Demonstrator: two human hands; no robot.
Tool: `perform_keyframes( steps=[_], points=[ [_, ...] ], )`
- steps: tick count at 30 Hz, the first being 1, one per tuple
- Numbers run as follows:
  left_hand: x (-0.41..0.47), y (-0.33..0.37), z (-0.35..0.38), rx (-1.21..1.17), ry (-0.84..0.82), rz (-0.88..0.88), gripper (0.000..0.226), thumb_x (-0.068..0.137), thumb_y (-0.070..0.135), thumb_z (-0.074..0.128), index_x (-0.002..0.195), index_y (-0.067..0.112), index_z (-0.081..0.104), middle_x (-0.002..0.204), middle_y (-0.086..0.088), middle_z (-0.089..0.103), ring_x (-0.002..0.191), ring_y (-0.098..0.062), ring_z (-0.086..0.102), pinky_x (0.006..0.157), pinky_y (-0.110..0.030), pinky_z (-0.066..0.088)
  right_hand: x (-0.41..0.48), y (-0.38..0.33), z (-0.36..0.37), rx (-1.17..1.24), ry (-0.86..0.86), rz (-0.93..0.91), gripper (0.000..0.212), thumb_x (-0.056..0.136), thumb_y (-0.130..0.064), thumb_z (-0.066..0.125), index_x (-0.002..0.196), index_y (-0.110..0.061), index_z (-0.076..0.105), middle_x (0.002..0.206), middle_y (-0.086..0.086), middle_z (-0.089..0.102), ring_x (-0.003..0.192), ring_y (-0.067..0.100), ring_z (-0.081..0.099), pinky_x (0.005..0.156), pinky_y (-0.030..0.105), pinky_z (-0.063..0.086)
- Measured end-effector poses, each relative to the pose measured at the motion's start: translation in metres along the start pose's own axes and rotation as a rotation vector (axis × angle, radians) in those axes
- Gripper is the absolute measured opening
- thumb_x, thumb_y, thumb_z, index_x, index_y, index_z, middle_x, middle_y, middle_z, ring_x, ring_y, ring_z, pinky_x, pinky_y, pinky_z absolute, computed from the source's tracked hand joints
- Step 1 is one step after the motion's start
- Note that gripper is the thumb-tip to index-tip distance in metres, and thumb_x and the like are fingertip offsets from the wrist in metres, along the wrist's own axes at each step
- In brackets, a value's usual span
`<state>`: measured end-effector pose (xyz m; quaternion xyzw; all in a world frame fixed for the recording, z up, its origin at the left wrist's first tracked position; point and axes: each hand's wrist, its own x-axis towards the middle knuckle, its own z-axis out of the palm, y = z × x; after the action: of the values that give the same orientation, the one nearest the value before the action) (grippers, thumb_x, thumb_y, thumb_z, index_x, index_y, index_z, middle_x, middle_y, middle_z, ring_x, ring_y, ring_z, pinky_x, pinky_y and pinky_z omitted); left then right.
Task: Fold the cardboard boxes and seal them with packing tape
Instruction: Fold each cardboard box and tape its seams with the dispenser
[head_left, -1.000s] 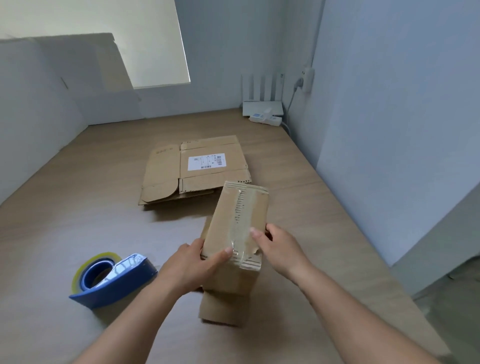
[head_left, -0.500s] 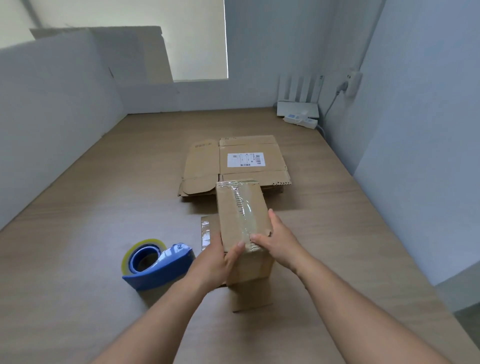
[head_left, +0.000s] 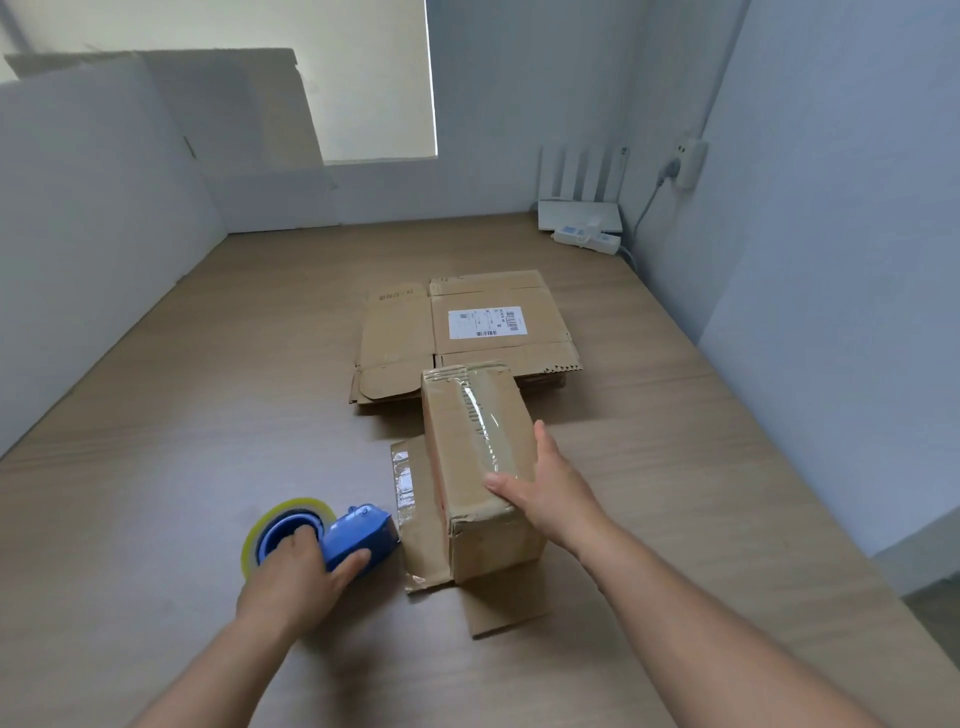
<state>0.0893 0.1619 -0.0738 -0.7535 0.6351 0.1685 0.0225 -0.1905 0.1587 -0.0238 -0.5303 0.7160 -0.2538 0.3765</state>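
a small cardboard box (head_left: 475, 441) stands on the wooden table (head_left: 182, 441) right of centre, long and narrow, with its far end pointing away from the person. a strip of clear packing tape (head_left: 480, 421) runs lengthwise along its top seam and wrinkles over the far edge. two loose flaps lie flat on the table at the box's base, one to the left (head_left: 415, 525) with shiny tape remnants on it, one toward the person (head_left: 511, 605).

the right hand (head_left: 548, 491) clasps the box at its near right top edge: the thumb lies across the top, touching the end of the tape, and the fingers reach along the right side wall.

the left hand (head_left: 291, 582) grips the blue tape dispenser (head_left: 358, 535), which rests on the table just left of the left flap. the thumb presses the dispenser's near side and the fingers curl over toward the hub of the yellowish tape roll (head_left: 260, 530).

just beyond the box lies a stack of flattened cardboard boxes (head_left: 400, 343), the top one bearing a white shipping label (head_left: 487, 322). the standing box's far end overlaps the stack's near edge in this view; whether they touch i cannot tell.

in the far right corner sit a white router (head_left: 579, 213) with upright antennas and a white power strip (head_left: 587, 240) in front of it. a plug adapter (head_left: 688, 161) hangs on the right wall. a big cardboard sheet (head_left: 244, 114) leans at the back left.
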Motion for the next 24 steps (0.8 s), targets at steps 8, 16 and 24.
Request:
perform_keyframes(
  steps=[8, 16, 24],
  points=[
    [0.022, -0.002, -0.006, 0.089, -0.109, 0.005, 0.049, 0.076, 0.073, 0.055, 0.085, 0.025, 0.050, 0.075, 0.010, 0.058, 0.070, -0.006, 0.057, 0.053, -0.021, 0.039, 0.001, 0.001, 0.000, 0.030, 0.011, 0.004, 0.104, 0.078, -0.051, 0.070, 0.152, -0.024, 0.002, 0.152, 0.003, 0.034, 0.136, 0.022, 0.037, 0.110, 0.037, 0.033],
    [0.022, -0.018, -0.056, 0.069, 0.076, 0.024, 0.049, 0.072, 0.070, 0.059, 0.080, 0.023, 0.051, 0.070, 0.006, 0.060, 0.065, -0.011, 0.057, 0.053, -0.026, 0.041, 0.013, -0.001, -0.034, 0.092, 0.082, -0.028, 0.086, 0.078, -0.040, 0.073, 0.147, -0.012, 0.028, 0.141, 0.005, 0.048, 0.113, 0.013, 0.051, 0.091, 0.024, 0.037],
    [0.004, 0.003, -0.116, -0.406, 0.130, 0.020, 0.054, 0.065, 0.065, 0.073, 0.094, 0.021, 0.060, 0.091, 0.000, 0.061, 0.079, -0.022, 0.059, 0.069, -0.040, 0.053, 0.010, -0.012, -0.007, -0.111, 0.063, -0.066, 0.091, 0.079, -0.048, 0.069, 0.150, -0.016, 0.023, 0.149, 0.006, 0.035, 0.134, 0.021, 0.038, 0.108, 0.034, 0.033]
  ],
)
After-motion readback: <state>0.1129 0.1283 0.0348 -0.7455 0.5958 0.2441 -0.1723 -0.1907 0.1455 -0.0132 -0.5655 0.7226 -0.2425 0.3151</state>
